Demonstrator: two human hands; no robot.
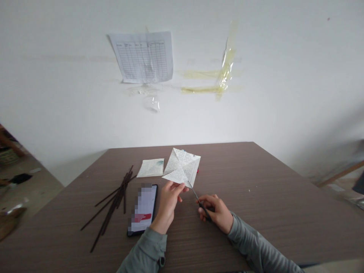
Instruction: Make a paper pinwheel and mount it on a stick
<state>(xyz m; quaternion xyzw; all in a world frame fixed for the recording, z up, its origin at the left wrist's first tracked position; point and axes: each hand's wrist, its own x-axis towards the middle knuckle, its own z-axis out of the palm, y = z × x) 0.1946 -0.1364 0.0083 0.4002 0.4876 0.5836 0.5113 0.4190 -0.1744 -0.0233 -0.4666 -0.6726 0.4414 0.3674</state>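
Observation:
My left hand (170, 204) pinches the lower edge of a square of printed paper (183, 165), which is held up above the table. Crease lines or cuts run from the paper's corners toward its middle. In my right hand (216, 212) is a pair of scissors (199, 201), its dark handles within my fingers. The scissor blades reach the paper's lower edge, close to my left thumb. Some small coloured thing behind the paper is mostly hidden; only bits of red and blue show at its edges.
Left of the paper lies another paper piece (150, 168). A phone (143, 210) with a lit screen rests beside my left forearm. Several thin dark sticks (113, 201) are strewn farther left. The white wall behind the table carries a taped printed sheet (142, 57) and yellowish tape (224, 76).

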